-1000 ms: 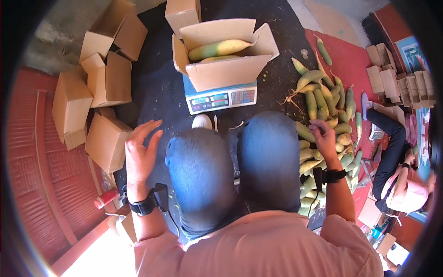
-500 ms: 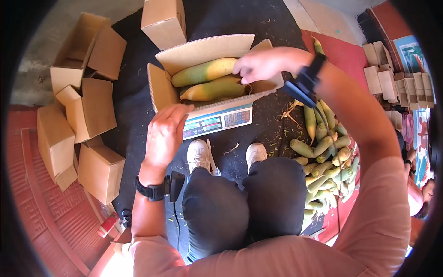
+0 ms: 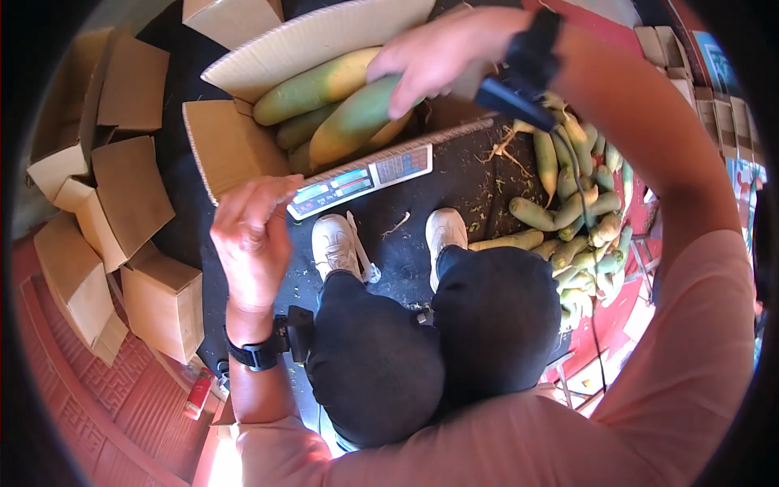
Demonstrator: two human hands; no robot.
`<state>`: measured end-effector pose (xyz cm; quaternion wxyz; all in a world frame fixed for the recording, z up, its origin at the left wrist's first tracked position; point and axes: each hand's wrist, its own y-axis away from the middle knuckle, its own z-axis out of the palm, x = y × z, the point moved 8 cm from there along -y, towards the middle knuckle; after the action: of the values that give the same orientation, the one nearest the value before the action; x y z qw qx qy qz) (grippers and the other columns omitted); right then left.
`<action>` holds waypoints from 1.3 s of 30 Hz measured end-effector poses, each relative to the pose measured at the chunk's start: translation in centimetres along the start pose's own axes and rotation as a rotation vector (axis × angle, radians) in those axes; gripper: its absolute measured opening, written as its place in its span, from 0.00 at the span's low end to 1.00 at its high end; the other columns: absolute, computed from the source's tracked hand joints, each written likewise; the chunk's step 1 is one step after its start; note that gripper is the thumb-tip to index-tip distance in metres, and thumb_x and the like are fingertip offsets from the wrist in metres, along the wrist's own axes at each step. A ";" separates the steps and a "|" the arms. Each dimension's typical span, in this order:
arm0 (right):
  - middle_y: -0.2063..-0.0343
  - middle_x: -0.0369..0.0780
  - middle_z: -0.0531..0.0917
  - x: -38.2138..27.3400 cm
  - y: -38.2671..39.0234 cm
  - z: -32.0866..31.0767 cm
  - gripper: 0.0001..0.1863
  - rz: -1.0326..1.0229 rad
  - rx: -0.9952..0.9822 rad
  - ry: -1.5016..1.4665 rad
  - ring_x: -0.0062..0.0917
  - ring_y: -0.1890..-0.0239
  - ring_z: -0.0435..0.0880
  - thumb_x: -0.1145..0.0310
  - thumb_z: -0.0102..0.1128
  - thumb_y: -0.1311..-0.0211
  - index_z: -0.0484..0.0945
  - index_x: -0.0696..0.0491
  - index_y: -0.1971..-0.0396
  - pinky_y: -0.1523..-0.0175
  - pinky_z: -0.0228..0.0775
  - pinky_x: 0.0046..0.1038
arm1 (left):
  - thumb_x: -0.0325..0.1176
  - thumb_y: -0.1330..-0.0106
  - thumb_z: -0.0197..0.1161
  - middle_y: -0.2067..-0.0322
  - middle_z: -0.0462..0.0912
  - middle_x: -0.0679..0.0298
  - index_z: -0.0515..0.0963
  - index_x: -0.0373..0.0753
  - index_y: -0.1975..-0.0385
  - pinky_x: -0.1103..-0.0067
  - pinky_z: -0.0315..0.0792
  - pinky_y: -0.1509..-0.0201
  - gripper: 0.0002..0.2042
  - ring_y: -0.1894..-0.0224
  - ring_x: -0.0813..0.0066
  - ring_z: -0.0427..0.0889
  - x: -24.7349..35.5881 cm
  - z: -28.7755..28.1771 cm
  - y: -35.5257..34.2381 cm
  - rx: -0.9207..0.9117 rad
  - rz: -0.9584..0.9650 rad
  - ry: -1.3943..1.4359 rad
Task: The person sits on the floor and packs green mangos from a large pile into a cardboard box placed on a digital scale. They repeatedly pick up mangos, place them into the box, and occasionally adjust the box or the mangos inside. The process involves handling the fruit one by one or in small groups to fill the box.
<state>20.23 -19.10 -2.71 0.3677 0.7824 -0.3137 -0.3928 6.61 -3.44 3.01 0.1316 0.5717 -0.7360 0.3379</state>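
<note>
In front of me an open cardboard box (image 3: 235, 146) stands on a white electronic scale (image 3: 357, 188), whose display and keypad face me. Several long green radishes lie inside, among them a green-yellow radish (image 3: 312, 85) along the far wall. My right hand (image 3: 438, 58), slightly blurred, is closed on the upper end of a green radish (image 3: 353, 122), which slants above the others. Part of the box's right end is hidden behind that hand. My left hand (image 3: 253, 235) is at the near left corner, fingers bent together with the tips on the box's edge.
On the right lies a heap of green radishes (image 3: 580, 211) with roots and scraps around it. Several open cardboard boxes (image 3: 134, 199) are stacked at the left, and another box (image 3: 231, 20) stands beyond the scale. A cable hangs from my right wrist device (image 3: 515, 101).
My right hand has closed on a radish in the box and raised its near-hand end. The view has shifted, so the box appears larger and farther left. My left hand stays at the box's corner.
</note>
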 end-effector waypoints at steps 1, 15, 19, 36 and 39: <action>0.66 0.41 0.80 -0.4 3.4 -1.2 0.24 -0.069 0.004 -0.075 0.25 0.66 0.78 0.62 0.58 0.40 0.68 0.60 0.48 0.61 0.70 0.25 | 0.12 0.49 0.60 0.72 0.81 0.59 0.78 0.34 0.69 0.78 0.72 0.62 0.11 0.69 0.66 0.80 -0.1 -0.2 0.1 0.022 0.050 0.034; 0.74 0.36 0.72 21.9 5.8 39.5 0.15 0.305 1.080 -2.266 0.22 0.75 0.72 0.59 0.61 0.40 0.70 0.53 0.64 0.71 0.66 0.22 | 0.15 0.42 0.59 0.70 0.82 0.62 0.77 0.34 0.67 0.80 0.72 0.56 0.07 0.66 0.76 0.79 -0.9 0.8 0.1 -0.017 -0.073 0.045; 0.74 0.38 0.72 22.6 -0.2 43.1 0.14 0.286 1.318 -2.593 0.24 0.75 0.73 0.60 0.61 0.40 0.69 0.53 0.64 0.69 0.71 0.26 | 0.15 0.42 0.59 0.71 0.81 0.63 0.76 0.33 0.68 0.81 0.71 0.56 0.06 0.66 0.77 0.78 -0.5 0.6 0.3 -0.014 -0.068 0.036; 0.53 0.43 0.75 26.5 -1.0 50.3 0.32 1.004 1.259 -2.629 0.36 0.54 0.76 0.51 0.66 0.50 0.70 0.55 0.49 0.54 0.73 0.42 | 0.15 0.43 0.60 0.69 0.82 0.61 0.75 0.33 0.67 0.80 0.71 0.55 0.07 0.65 0.75 0.78 -1.9 0.7 0.5 -0.032 -0.074 0.090; 0.63 0.40 0.73 21.8 -0.5 49.6 0.22 0.657 1.093 -2.824 0.32 0.60 0.74 0.59 0.66 0.49 0.67 0.48 0.57 0.55 0.77 0.42 | 0.13 0.41 0.57 0.67 0.82 0.63 0.76 0.33 0.63 0.79 0.71 0.51 0.09 0.61 0.77 0.78 -2.6 0.5 0.9 -0.036 -0.057 0.063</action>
<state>-10.81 -52.17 -32.39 -0.4708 -0.2780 -0.6460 -0.5327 6.69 -1.67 0.80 0.1747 0.5790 -0.7210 0.3384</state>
